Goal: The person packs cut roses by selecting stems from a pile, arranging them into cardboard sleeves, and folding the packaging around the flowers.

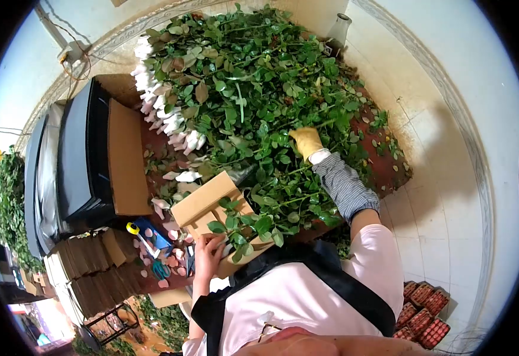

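My left hand (pixel 208 256), bare, rests with bent fingers at the near side of an open cardboard box (pixel 204 202), by the leaves of a stem. Whether it grips anything is hard to make out. My right hand (pixel 308 144), in a yellow glove with a striped grey sleeve above it, reaches into the big pile of green leafy stems (pixel 253 83); its fingertips are curled at a stem, and what they hold is too small to tell. White-wrapped flower heads (pixel 170 121) line the pile's left side.
Left of the pile stands a black-sided box (pixel 81 148), with stacked flat cardboard (pixel 96 267) below it. Teal scissors (pixel 160 270), a blue box (pixel 155 234) and a yellow-handled tool (pixel 133 229) lie among petals. Red packs (pixel 421 320) sit lower right; a glass vase (pixel 339 29) stands behind.
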Available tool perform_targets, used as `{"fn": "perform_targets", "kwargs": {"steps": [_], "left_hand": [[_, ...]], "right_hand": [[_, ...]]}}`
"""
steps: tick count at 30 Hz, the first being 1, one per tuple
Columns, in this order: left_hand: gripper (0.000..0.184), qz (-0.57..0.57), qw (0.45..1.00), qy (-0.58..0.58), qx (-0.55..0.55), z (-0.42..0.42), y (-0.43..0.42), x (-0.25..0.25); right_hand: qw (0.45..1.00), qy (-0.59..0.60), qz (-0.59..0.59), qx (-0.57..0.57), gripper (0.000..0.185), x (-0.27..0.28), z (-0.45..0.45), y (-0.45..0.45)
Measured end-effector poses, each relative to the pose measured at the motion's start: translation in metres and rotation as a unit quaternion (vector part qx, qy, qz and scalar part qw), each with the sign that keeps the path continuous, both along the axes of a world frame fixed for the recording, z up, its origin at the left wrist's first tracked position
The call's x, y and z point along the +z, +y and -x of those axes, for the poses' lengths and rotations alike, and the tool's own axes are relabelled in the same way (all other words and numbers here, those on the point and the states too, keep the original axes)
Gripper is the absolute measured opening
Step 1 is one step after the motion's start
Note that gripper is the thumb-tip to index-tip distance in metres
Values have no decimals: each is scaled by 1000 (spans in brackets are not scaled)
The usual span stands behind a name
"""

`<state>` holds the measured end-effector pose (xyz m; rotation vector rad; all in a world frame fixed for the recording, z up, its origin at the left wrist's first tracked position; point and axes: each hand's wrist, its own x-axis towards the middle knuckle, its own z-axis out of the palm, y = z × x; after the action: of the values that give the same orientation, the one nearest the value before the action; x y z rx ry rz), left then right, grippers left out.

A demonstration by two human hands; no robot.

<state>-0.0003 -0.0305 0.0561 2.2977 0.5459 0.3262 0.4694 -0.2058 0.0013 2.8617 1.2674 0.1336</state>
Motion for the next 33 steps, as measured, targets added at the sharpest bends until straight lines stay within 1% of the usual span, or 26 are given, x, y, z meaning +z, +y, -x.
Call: {"fn": "perform_targets", "kwargs": {"steps": [2,3,4,5,6,7,8,10,11,12,14,15,16,18,19,20,22,23,24,26,27,28,29,30,31,33], "left_hand": [[25,31,999,4,8,3,3,-10],[25,41,999,2,9,3,3,-8],[27,30,1000,-3,2,2,3,-5],[28,24,1000,3,8,2,2,-4],[29,19,1000,9,12,1,1,-3],[31,-12,1000,5,2,-1,1,4],[31,14,1000,10,9,-1,0,5],[31,55,998,25,28,-2,1,1],[31,43,998,38,25,-1,1,3],[32,4,1000,25,12,-1,2,2],[32,38,999,30,19,-2,2,-1],[32,57,997,41,32,-2,1,-1],[33,48,997,47,32,2,2,-8],[34,6,997,77,6,0,2,1],[35,12,996,93,6,-1,1,7],[38,48,991,110,51,-4,-2,10],[35,7,991,128,25,-8,-1,18],[36,14,990,131,40,-3,-2,9],[36,28,988,147,44,-3,-2,9],[37,-7,990,131,45,1,-3,1],[36,2,989,137,50,1,-4,1],[36,6,989,138,49,-2,-5,4],[36,39,988,135,72,-6,-7,7],[37,71,984,133,93,-5,-8,10],[37,59,984,139,89,-4,-8,7],[36,54,986,138,77,-3,-7,7]], "right_hand": [[991,60,-117,16,35,-5,4,0],[994,44,-102,5,39,0,-5,9],[996,65,-57,-39,40,30,-3,21],[992,49,-114,-36,41,54,4,29],[984,32,-170,-35,42,67,7,38],[981,34,-188,-32,44,72,1,52],[971,72,-228,-10,47,77,-5,65],[950,76,-298,48,49,85,-25,98],[949,75,-302,48,51,91,-37,115],[955,56,-289,41,52,107,-44,132],[909,-17,-401,112,53,101,-86,179],[916,-26,-386,106,53,119,-96,200],[923,-35,-371,98,53,141,-106,221],[889,-131,-413,144,45,154,-152,277],[916,-112,-367,116,45,171,-168,299],[940,-92,-317,88,45,186,-183,319],[969,-194,-145,39,52,202,-221,350],[982,-165,-95,5,64,205,-225,351],[994,-103,-29,-27,72,214,-230,352],[998,-50,10,-31,77,196,-250,360],[994,-101,34,-15,61,194,-238,351],[990,-132,-25,-29,35,177,-243,360],[988,-148,-33,-22,23,161,-253,358],[986,-163,-43,-18,16,159,-244,348],[986,-162,-41,-22,16,166,-234,338],[990,-141,4,5,19,182,-221,320]]}}
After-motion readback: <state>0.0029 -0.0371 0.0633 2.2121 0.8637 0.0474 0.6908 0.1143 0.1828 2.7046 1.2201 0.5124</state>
